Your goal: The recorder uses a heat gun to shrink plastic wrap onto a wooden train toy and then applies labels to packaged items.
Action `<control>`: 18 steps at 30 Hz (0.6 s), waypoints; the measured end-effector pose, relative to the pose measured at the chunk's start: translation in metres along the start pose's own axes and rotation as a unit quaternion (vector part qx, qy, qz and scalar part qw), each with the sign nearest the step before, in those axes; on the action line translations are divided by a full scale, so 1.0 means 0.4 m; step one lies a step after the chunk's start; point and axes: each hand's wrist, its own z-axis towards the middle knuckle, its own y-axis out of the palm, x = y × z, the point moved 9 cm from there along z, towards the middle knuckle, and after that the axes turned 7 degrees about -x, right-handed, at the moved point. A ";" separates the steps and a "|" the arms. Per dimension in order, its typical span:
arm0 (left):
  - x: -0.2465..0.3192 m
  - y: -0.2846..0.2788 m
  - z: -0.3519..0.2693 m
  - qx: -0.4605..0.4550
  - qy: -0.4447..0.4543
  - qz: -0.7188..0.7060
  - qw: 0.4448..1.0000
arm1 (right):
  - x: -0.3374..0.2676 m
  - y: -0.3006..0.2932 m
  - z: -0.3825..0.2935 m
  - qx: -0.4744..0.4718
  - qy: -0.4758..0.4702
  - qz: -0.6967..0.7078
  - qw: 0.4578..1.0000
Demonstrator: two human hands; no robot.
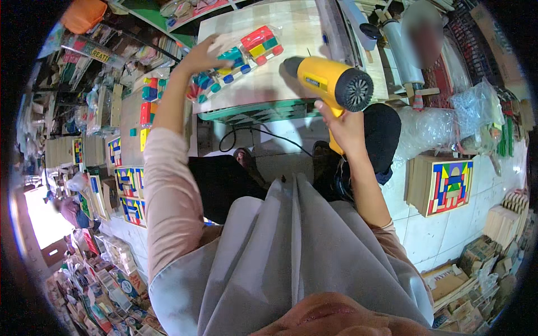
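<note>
My right hand (pixel 345 128) grips the handle of a yellow heat gun (pixel 323 80) with a black nozzle, which points left over the pale wooden work board (pixel 294 25). On that board lies a toy train of coloured wooden blocks (pixel 239 61) with round wheels, in clear plastic film. Above the train's left part is my left hand (pixel 201 56), fingers apart and slightly blurred; whether it touches the film cannot be told. The film shines near the red block at the train's right end.
A green plastic crate (pixel 260 113) is under the board. A black cable (pixel 269 132) runs below by my feet. More coloured blocks (pixel 147 103) stand at the left. A box of patterned blocks (pixel 449 187) and bubble wrap (pixel 428 128) are at the right.
</note>
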 end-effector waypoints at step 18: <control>-0.180 0.057 -0.234 0.016 -0.090 -0.033 0.995 | -0.029 -0.040 0.052 0.069 0.062 0.087 0.992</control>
